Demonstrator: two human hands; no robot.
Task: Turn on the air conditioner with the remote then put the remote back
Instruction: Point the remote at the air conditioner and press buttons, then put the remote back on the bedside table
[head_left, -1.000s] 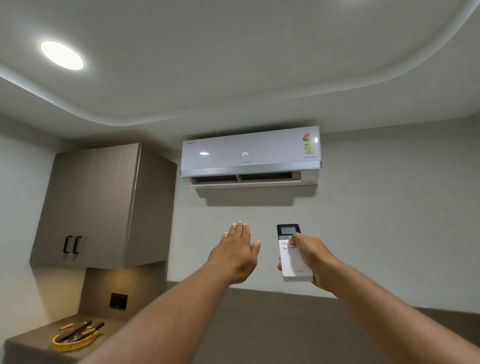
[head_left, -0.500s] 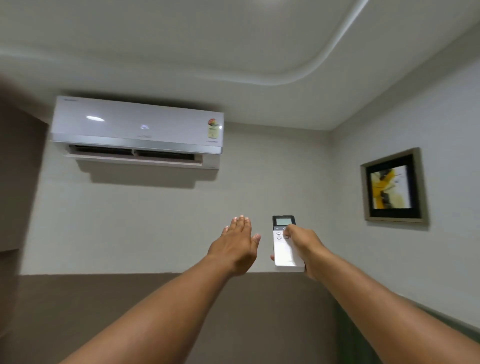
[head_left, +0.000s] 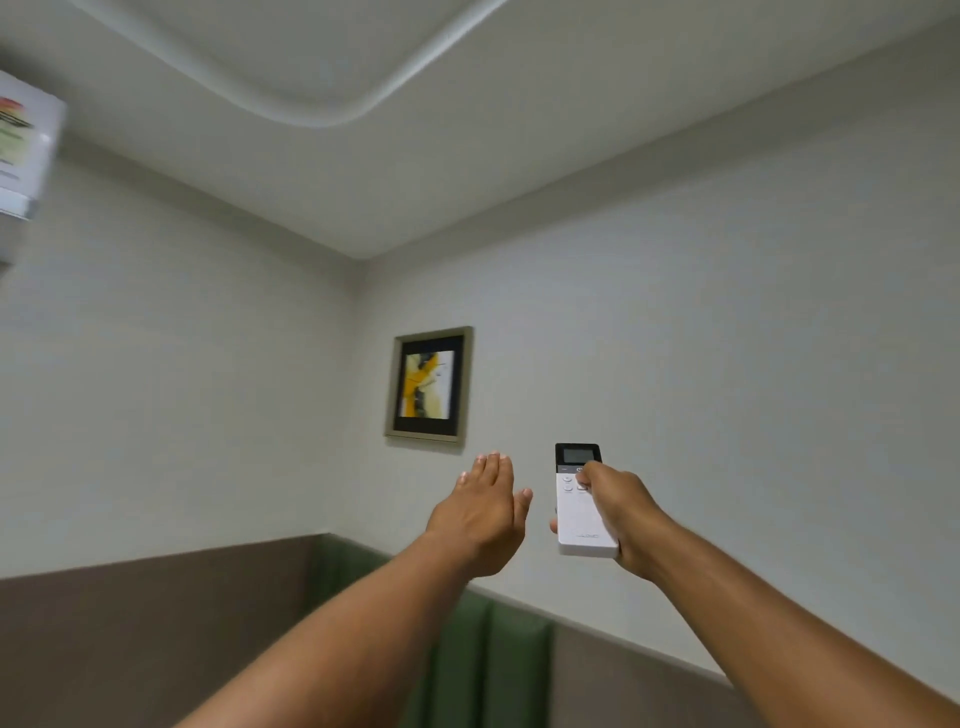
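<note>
Air conditioner (head_left: 26, 150) now at far left edge; right hand (head_left: 615, 514) grip closed around remote (head_left: 579, 501), left hand (head_left: 480, 517) flat, empty.

left hand (head_left: 480, 514): flat, fingers together, empty | right hand (head_left: 621, 512): fist-gripped, thumb on top | both arms outstretched

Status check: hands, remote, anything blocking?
Right hand grips remote, thumb on buttons. Left hand open, empty. Air conditioner at far left edge. Nothing blocking.

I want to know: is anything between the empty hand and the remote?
No. In the head view, only bare wall shows between the left hand and the remote.
</note>
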